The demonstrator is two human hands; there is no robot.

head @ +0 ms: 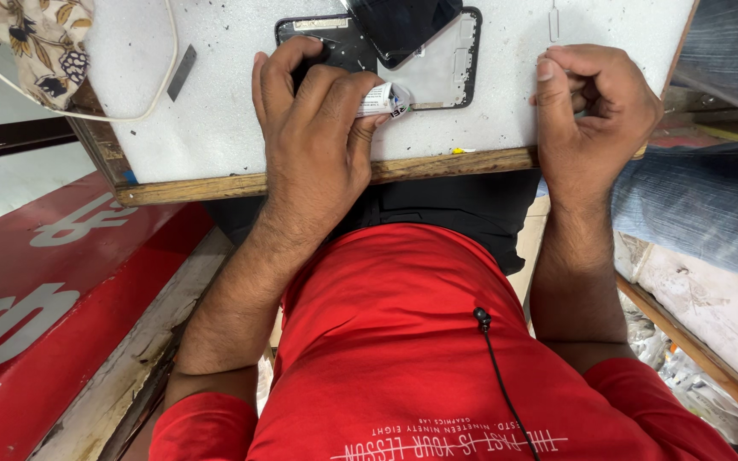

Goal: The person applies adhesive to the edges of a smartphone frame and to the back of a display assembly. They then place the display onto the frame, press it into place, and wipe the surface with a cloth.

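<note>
Tube (383,99), small and white with printed label, is pinched in your left hand (313,128) between thumb and curled fingers, its tip pointing right onto the phone frame (437,68). It sits over the near edge of that frame, just above the front edge of the board.

Left hand: closed around the tube, palm down, fingers folded over the frame's lower-left corner.

Right hand (595,107): curled into a loose fist on the right side of the white work surface (215,111), thumb pressed against the index finger. Can't tell if it's holding anything; nothing shows between the fingers.

Phone frame: black, lying flat at the top centre of the surface, pale inner plate exposed. 1 dark screen panel (403,26) lies tilted across its top, overlapping it.

Around it: white cable (160,85) loops across the left of the surface, small grey metal strip (183,72) just beside it. Floral cloth (40,43) at top left. Wooden board (437,164) edges the surface under both wrists. Your red shirt (386,341) fills the bottom, thin black cord (497,367) running down it. Red signboard (36,290) low on the left.
</note>
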